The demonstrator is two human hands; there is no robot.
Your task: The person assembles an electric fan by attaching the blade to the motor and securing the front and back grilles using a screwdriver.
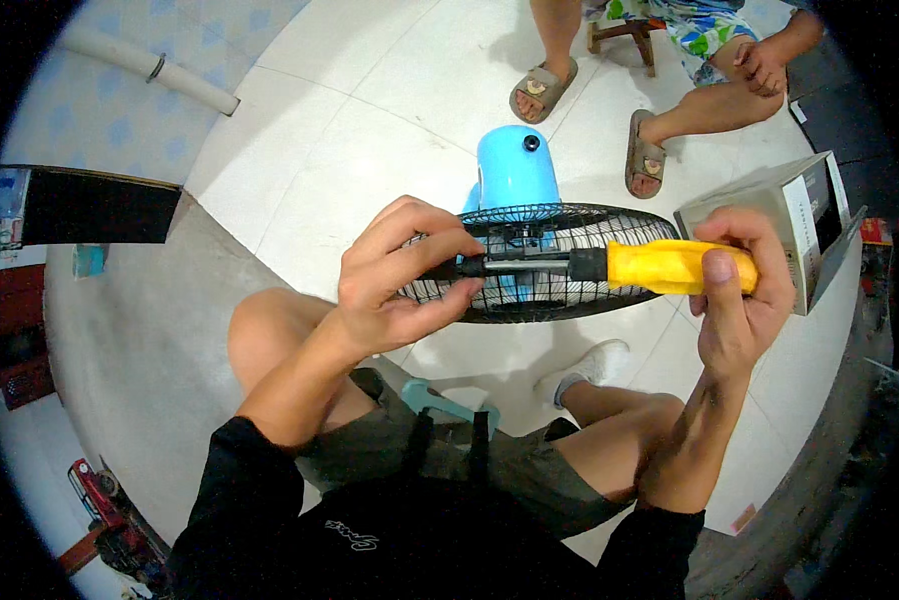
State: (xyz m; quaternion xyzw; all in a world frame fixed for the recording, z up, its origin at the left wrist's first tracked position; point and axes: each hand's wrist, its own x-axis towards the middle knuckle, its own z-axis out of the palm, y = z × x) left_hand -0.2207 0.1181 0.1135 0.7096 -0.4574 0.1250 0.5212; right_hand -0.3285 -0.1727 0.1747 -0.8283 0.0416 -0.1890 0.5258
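Observation:
My right hand (747,325) is wrapped round the yellow handle of a screwdriver (664,268), held level with its shaft pointing left. At the tip of the shaft, the thumb and fingers of my left hand (389,275) pinch a small black part (472,266); its exact kind is hard to make out. Just beneath both hands is an electric fan, with a round black wire guard (599,215) and a light-blue motor housing (517,170) on its far side. The hands and the screwdriver cover part of the guard.
Across from me sits a person on a low wooden stool (624,42), their sandalled feet (544,92) beyond the fan. An open cardboard box (804,235) stands at the right. A white pipe (149,68) runs along the tiled wall at the far left. Under me is a pale-green seat (449,402).

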